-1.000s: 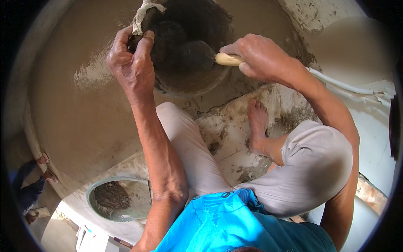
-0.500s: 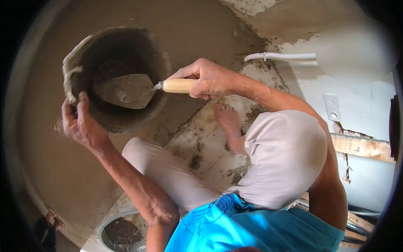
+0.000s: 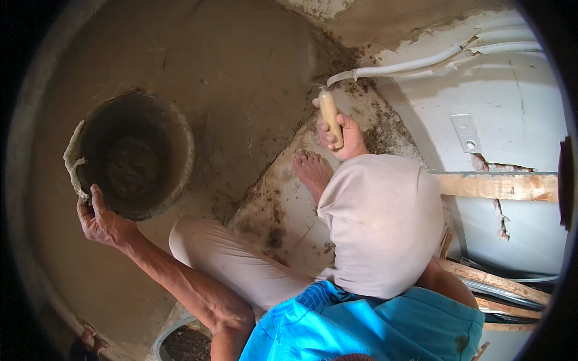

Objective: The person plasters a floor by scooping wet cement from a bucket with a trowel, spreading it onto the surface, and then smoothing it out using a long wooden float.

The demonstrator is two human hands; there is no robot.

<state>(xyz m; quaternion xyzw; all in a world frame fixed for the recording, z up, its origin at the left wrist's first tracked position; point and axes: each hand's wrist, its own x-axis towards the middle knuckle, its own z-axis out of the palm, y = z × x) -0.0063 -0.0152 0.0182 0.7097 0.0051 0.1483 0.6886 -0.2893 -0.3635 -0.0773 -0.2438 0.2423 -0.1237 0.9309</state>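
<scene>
The person squats on a mortar-smeared floor [image 3: 253,72], bare foot [image 3: 310,171] planted just in front of the bent knee [image 3: 379,222] in pale trousers. The left hand [image 3: 102,222] reaches out to the near rim of a round, mortar-caked bucket [image 3: 135,153] standing on the floor to the left; its grip is pinching that rim, thumb up over the edge and the other fingers underneath. A frayed whitish handle strip [image 3: 73,162] hangs on the bucket's left side, just above the hand. The right hand [image 3: 340,135] is above the knee, near the foot, its grip pressed together around the pale wooden handle of a trowel [image 3: 329,114]; the handle stands nearly upright, and the blade is not clear to see. Just beyond the handle's top, white pipes [image 3: 421,63] run along the foot of a white wall [image 3: 512,102]. Wooden planks [image 3: 500,185] lie against that wall on the right.
</scene>
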